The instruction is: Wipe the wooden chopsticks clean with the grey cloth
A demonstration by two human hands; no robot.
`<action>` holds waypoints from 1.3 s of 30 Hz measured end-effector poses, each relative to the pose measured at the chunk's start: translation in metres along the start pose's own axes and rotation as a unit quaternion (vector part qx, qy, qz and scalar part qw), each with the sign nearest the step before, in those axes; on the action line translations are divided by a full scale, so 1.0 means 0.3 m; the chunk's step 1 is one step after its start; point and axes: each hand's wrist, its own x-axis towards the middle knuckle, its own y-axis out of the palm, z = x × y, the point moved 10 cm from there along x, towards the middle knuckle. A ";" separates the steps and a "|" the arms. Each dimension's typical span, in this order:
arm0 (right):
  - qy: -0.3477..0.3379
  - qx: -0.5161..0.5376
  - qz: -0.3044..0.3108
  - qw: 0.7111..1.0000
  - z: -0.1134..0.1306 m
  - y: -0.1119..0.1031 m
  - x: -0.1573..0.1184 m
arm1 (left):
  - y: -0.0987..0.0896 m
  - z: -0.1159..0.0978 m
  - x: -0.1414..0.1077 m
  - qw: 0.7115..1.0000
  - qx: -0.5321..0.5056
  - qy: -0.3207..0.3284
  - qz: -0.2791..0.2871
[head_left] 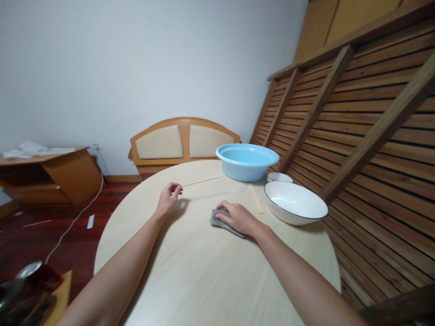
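Pinched in the fingers of my left hand [170, 197] is one end of a thin wooden chopstick [203, 181], which points right toward the basin. My right hand [238, 216] is closed on a grey cloth [217, 219] that rests on the round table [204, 276]. Beyond that hand lies a pair of chopsticks [255, 198] side by side on the tabletop. A large white bowl [296, 203] with a dark rim stands to their right, partly in front of a smaller white bowl [279, 177]. At the table's far side sits a light blue basin [247, 163].
A wooden slatted bed frame [367, 149] leans along the right side, close to the table. Behind the table stands a padded headboard [185, 140]. On the left are a low wooden cabinet [68, 176] with papers, a white cable [79, 210] and a can [32, 270].
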 end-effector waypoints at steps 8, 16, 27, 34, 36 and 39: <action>-0.084 0.184 0.092 0.975 0.143 0.083 -0.011 | 0.135 -0.051 -0.064 0.998 -0.052 -0.022 0.013; 0.094 0.236 -0.165 0.953 -0.093 -0.050 0.027 | 0.305 -0.103 -0.166 0.987 -0.092 -0.042 0.122; 0.113 0.344 -0.181 0.915 -0.141 -0.035 0.046 | 0.407 -0.131 -0.256 0.969 0.001 -0.011 0.247; 0.149 0.287 -0.245 0.914 -0.261 -0.093 0.025 | 0.392 -0.156 -0.251 0.945 0.190 0.116 0.241; 0.189 0.202 -0.238 0.931 -0.302 -0.110 0.004 | 0.381 -0.158 -0.245 0.928 0.246 0.151 0.236; 0.247 0.022 -0.192 0.950 -0.336 -0.132 -0.027 | 0.373 -0.139 -0.236 0.913 0.282 0.167 0.242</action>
